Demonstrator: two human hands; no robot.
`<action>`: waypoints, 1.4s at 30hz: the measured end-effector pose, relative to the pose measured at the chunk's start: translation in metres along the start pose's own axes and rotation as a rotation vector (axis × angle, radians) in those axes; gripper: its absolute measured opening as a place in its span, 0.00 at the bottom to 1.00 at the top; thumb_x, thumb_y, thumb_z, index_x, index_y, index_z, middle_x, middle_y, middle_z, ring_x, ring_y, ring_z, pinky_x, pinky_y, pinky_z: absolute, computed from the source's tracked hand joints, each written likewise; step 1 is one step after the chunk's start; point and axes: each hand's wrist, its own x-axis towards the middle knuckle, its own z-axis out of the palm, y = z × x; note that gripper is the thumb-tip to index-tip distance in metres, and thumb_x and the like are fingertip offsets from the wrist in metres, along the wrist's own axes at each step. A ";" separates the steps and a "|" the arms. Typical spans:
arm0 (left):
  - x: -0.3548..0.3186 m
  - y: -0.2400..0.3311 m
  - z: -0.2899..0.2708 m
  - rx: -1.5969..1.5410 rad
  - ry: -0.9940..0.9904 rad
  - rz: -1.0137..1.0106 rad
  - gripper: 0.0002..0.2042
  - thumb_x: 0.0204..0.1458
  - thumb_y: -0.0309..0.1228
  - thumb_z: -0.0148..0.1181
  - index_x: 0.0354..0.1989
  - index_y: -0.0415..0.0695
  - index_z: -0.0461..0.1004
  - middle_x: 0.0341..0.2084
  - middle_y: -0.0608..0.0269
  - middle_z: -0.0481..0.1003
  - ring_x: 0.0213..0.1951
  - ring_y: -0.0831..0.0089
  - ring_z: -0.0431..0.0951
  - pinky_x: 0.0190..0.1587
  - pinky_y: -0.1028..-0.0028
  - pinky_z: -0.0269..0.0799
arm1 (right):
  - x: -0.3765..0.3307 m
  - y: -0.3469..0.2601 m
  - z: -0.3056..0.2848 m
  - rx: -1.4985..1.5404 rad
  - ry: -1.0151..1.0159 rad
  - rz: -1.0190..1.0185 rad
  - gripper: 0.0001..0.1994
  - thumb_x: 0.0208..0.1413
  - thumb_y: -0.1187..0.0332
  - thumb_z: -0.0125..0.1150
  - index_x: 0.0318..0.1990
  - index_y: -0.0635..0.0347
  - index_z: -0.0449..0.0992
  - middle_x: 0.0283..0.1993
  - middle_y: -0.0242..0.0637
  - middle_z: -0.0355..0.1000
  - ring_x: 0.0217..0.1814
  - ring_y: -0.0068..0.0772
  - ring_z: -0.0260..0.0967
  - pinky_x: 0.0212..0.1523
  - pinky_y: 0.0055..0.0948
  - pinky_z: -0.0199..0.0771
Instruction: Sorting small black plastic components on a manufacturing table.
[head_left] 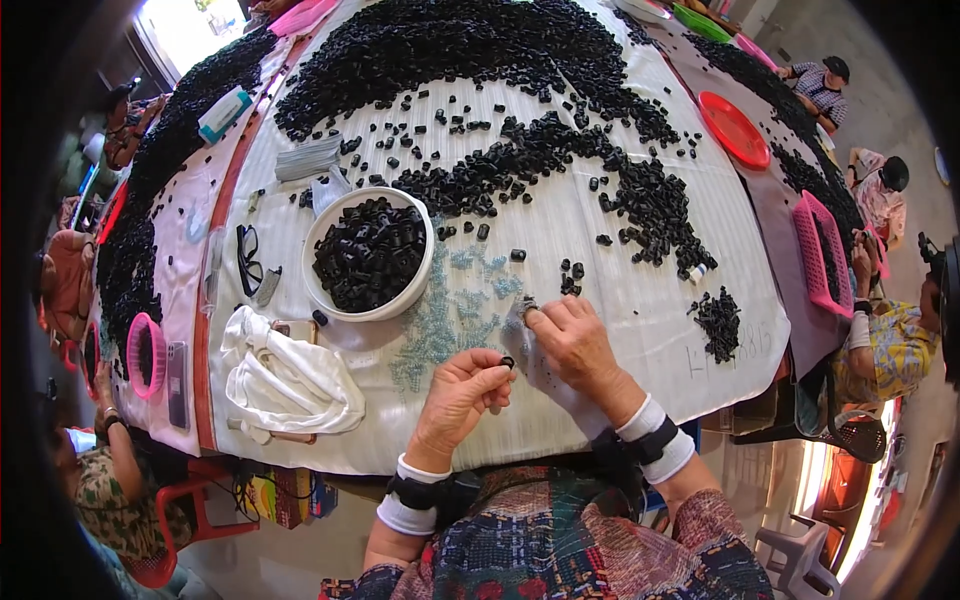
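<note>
My left hand (pixel 462 398) pinches a small black plastic piece (pixel 507 362) between thumb and forefinger, just above the table. To its right, my right hand (pixel 578 345) is closed, its fingertips on a small greyish thing that I cannot make out. Pale teal spring-like bits (pixel 440 335) lie scattered to the left of the right fingertips. Beyond them stands a white bowl (pixel 426 262) heaped with black plastic parts (pixel 370 253). A few loose black parts (pixel 571 277) lie just past my right hand. Farther right is a small heap of thin black pieces (pixel 716 325).
Large heaps of black parts (pixel 470 45) cover the far table. On the left lie a white cloth (pixel 290 385), glasses (pixel 248 262) and a grey stack (pixel 308 158). A red tray (pixel 733 130) and pink basket (pixel 822 250) stand right. Other people (pixel 875 350) sit around.
</note>
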 end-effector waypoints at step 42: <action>-0.011 -0.007 0.051 0.363 0.007 0.209 0.09 0.48 0.21 0.61 0.37 0.33 0.73 0.26 0.60 0.76 0.27 0.77 0.76 0.32 0.79 0.73 | -0.035 -0.038 -0.040 0.407 0.280 0.056 0.13 0.39 0.85 0.57 0.36 0.67 0.70 0.27 0.44 0.67 0.30 0.47 0.67 0.30 0.36 0.69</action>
